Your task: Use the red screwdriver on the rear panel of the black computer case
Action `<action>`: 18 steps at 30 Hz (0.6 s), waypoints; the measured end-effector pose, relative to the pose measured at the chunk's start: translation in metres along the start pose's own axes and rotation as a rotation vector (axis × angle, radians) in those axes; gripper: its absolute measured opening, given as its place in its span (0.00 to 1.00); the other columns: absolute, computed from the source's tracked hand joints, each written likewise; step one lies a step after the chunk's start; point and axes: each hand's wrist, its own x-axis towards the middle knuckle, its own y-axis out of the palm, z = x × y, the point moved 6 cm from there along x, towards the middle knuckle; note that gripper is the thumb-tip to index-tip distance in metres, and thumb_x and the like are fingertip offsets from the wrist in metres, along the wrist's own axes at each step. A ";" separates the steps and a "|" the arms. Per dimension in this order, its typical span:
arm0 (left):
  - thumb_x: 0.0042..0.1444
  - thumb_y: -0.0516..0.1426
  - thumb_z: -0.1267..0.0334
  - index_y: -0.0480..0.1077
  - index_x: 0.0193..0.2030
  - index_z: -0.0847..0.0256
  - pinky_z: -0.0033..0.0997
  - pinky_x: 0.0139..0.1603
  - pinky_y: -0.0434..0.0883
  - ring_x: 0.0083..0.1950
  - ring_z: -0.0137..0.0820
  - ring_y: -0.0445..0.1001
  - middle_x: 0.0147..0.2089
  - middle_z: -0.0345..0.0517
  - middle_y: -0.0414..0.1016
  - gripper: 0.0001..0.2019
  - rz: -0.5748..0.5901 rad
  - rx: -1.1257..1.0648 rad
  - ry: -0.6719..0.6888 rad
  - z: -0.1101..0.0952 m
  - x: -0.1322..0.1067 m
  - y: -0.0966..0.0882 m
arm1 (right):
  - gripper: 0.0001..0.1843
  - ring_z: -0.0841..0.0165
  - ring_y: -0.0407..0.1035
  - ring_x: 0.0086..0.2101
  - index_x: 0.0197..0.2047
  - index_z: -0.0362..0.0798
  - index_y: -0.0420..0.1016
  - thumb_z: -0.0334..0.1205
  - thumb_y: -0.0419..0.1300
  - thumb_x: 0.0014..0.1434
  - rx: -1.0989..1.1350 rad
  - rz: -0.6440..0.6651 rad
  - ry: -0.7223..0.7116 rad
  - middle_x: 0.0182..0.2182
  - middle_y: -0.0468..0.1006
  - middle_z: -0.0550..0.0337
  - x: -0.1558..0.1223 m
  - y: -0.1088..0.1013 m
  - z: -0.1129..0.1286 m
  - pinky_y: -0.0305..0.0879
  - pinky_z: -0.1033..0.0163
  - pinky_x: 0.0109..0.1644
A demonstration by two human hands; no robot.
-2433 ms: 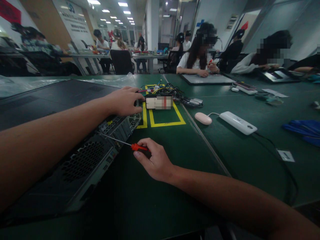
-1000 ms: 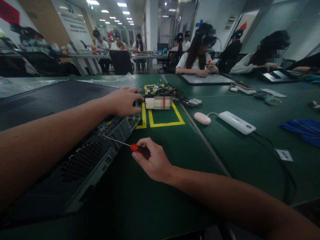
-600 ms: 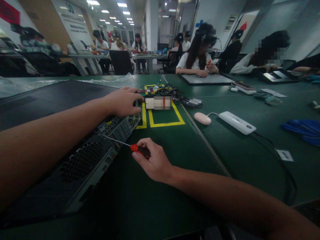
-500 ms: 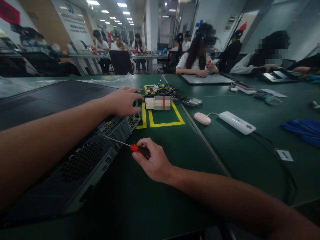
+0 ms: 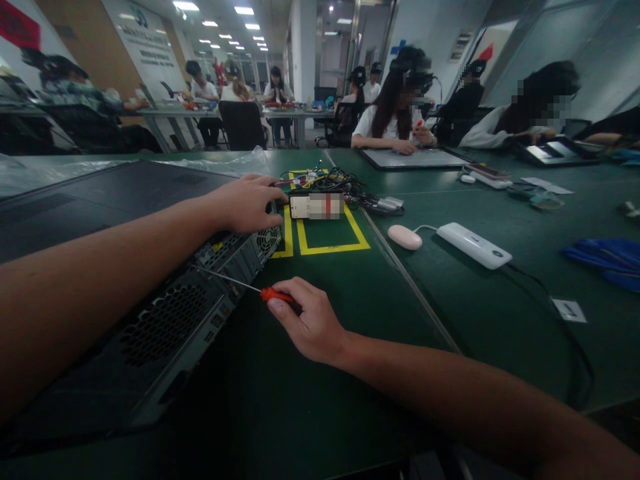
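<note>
A black desktop computer case (image 5: 165, 327) lies on its side at the left, its vented back panel facing me. My left hand (image 5: 250, 203) rests over the case's far rear edge, fingers apart, next to a phone (image 5: 317, 206) with a lit screen. In my right hand (image 5: 315, 320) is a screwdriver (image 5: 277, 295) with a red and black handle, the fingers wrapped round it. Its thin metal shaft points left to the back panel, near the end of the slot covers. What the tip touches is too small to tell.
Behind the phone lies a tangle of cables (image 5: 345, 181), near yellow tape (image 5: 335, 250) on the green table. A pink oval device (image 5: 405, 237) is wired to a white power bank (image 5: 474, 245) at the right. Blue cloth (image 5: 605, 260) lies farther right. Other people sit across the table.
The screwdriver handle has turned a little in my right hand, and more of its red side shows. My right fingers have shifted slightly; my left hand and the case stay put.
</note>
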 end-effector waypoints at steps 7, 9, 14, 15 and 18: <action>0.64 0.51 0.44 0.73 0.70 0.55 0.52 0.77 0.54 0.75 0.54 0.64 0.73 0.53 0.68 0.33 0.019 0.005 -0.010 -0.001 0.000 0.000 | 0.14 0.64 0.76 0.42 0.54 0.49 0.74 0.47 0.62 0.71 0.031 -0.044 -0.006 0.45 0.81 0.55 -0.002 -0.002 0.001 0.74 0.56 0.48; 0.64 0.51 0.44 0.72 0.71 0.54 0.53 0.78 0.53 0.75 0.54 0.63 0.73 0.52 0.68 0.33 0.019 0.002 -0.006 -0.002 0.000 -0.001 | 0.15 0.64 0.75 0.40 0.54 0.50 0.72 0.46 0.65 0.68 0.024 -0.059 0.014 0.44 0.81 0.56 -0.003 -0.001 -0.001 0.74 0.56 0.47; 0.63 0.51 0.44 0.73 0.70 0.55 0.52 0.78 0.54 0.75 0.54 0.64 0.73 0.52 0.69 0.33 0.018 0.003 -0.006 -0.002 -0.001 -0.002 | 0.09 0.65 0.74 0.38 0.49 0.51 0.71 0.43 0.62 0.68 0.003 -0.044 0.032 0.42 0.80 0.57 -0.002 0.000 -0.002 0.72 0.57 0.45; 0.63 0.51 0.44 0.73 0.70 0.55 0.52 0.78 0.54 0.75 0.54 0.64 0.73 0.52 0.69 0.33 0.014 0.003 -0.003 -0.002 -0.001 -0.002 | 0.09 0.65 0.73 0.37 0.49 0.51 0.71 0.43 0.62 0.69 0.004 -0.037 0.034 0.42 0.80 0.57 -0.002 0.000 -0.002 0.72 0.57 0.44; 0.63 0.51 0.44 0.73 0.70 0.53 0.52 0.77 0.55 0.75 0.53 0.64 0.73 0.50 0.70 0.32 0.007 0.004 0.007 -0.003 0.000 -0.002 | 0.08 0.66 0.72 0.36 0.49 0.50 0.71 0.43 0.62 0.69 0.013 -0.021 0.045 0.41 0.79 0.58 -0.002 0.000 -0.001 0.71 0.58 0.43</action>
